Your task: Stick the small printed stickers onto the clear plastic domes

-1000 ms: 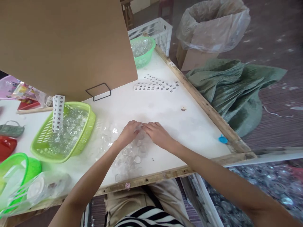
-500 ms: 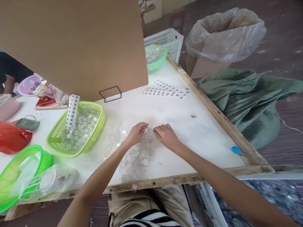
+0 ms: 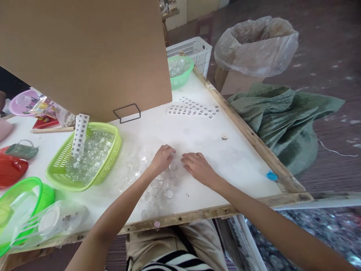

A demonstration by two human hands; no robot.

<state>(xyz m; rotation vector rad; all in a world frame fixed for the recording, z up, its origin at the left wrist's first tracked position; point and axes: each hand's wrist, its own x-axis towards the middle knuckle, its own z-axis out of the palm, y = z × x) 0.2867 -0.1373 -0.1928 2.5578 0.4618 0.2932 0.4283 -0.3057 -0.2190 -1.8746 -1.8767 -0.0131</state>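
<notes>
Several clear round discs [image 3: 169,194] lie loosely on the white tabletop [image 3: 214,158] in front of me. Over the far side of these discs is my left hand [image 3: 162,159], its fingers curled in and the fingertips close together. Whatever is between them is hidden or too small to make out. A short gap to its right, my right hand [image 3: 197,167] hovers palm down, fingers loosely stretched and holding nothing visible. More clear pieces [image 3: 135,165] are scattered left of my left hand. Further left, a yellow-green basket [image 3: 118,143] holds many clear pieces and a printed sticker strip [image 3: 80,131].
Sheets of small printed stickers [image 3: 194,109] lie toward the back. A large cardboard panel [image 3: 98,56] stands behind the basket. A clear plastic jug [image 3: 64,216] and green basket [image 3: 45,188] sit front left. A blue cap [image 3: 272,175] lies by the wooden edge [image 3: 248,131].
A small pale piece at my left fingertips no longer shows. My right fingers have spread out a little. The surroundings sit further left in view as my head turned slightly right.
</notes>
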